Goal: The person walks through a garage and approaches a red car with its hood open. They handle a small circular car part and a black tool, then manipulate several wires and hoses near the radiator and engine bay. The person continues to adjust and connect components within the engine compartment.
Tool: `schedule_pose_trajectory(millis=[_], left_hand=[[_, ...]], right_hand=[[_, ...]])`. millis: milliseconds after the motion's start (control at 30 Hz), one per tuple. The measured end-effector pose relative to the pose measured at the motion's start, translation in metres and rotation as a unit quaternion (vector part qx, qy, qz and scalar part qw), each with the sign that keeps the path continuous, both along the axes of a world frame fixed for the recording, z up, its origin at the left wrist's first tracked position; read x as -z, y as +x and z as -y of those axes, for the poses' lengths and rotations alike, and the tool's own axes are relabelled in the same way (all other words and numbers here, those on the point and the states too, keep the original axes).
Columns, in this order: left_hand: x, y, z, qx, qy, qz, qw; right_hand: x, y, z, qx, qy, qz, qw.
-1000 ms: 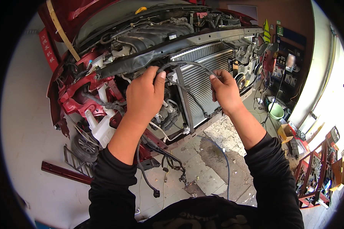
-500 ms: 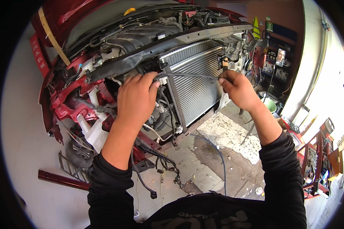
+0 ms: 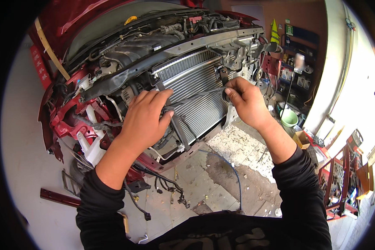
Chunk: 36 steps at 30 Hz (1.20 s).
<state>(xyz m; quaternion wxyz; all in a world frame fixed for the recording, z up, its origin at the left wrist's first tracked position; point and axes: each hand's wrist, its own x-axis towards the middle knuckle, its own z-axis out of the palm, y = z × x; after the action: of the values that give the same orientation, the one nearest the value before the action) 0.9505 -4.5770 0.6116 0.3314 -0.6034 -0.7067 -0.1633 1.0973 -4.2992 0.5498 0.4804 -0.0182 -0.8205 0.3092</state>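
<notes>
A dark, sleeved wiring harness (image 3: 197,96) runs between my hands, in front of the silver radiator (image 3: 200,114). My right hand (image 3: 246,99) pinches its right end between thumb and curled fingers; a small dark round part shows below the thumb. My left hand (image 3: 145,118) is loosely around the other end, thumb below and fingers above. What lies under the left palm is hidden. A thin dark wire branches down over the radiator's left side.
The car's front is stripped, with a black crossbeam (image 3: 154,62) above the radiator and red body metal (image 3: 66,108) at left. Loose connectors (image 3: 181,200) hang low. A blue hose (image 3: 239,179) crosses the floor. A green basin (image 3: 289,118) and red tool rack (image 3: 339,183) stand right.
Both hands have come lower in view, the right one also leftward. The left thumb and fingers have spread wider. The harness now slopes up to the right, and the view has shifted.
</notes>
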Motion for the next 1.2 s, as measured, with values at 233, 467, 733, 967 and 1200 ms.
schedule_pose_trajectory(millis=[233, 467, 733, 967, 1200], left_hand=[[-0.026, 0.021, -0.094, 0.035, 0.019, 0.079, 0.996], [-0.012, 0.03, -0.127, -0.013, 0.059, 0.183, 0.981], [0.015, 0.033, -0.136, -0.053, 0.1, 0.011, 0.993], [0.026, 0.035, -0.132, -0.069, 0.141, -0.051, 0.986], [0.037, 0.048, -0.105, -0.113, 0.128, -0.095, 0.981]], right_hand=[[-0.055, -0.008, -0.034, -0.022, 0.096, 0.015, 0.995], [-0.051, 0.016, -0.063, -0.093, 0.124, 0.105, 0.982], [0.005, 0.041, -0.07, -0.235, 0.011, 0.168, 0.957], [0.042, 0.028, -0.053, -0.31, -0.16, 0.162, 0.923], [0.076, 0.019, -0.042, -0.254, -0.071, 0.169, 0.95]])
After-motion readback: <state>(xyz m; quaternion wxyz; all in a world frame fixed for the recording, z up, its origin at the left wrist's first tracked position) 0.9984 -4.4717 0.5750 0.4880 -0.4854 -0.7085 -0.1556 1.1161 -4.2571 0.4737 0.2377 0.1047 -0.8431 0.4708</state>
